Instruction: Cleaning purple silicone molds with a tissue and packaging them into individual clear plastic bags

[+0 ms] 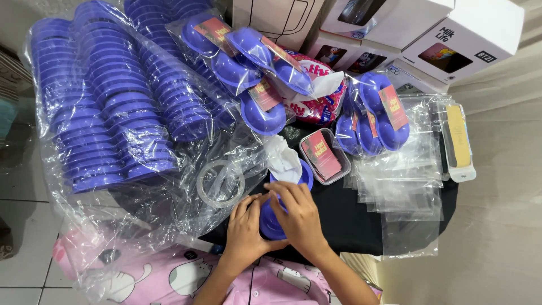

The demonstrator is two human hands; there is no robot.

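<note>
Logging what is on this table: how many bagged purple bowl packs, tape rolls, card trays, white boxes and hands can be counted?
Bagged purple bowl packs with red cards: 6, e.g.
Clear tape roll: 1
Clear tray of red cards: 1
White boxes along the top edge: 5, e.g.
Hands: 2, left hand and right hand, both on a purple bowl
Total: 15

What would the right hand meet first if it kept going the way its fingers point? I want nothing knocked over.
The right hand, resting on a purple bowl, points up and left. First in that line looks to be the roll of clear tape on the black table, though depth is unclear.
</note>
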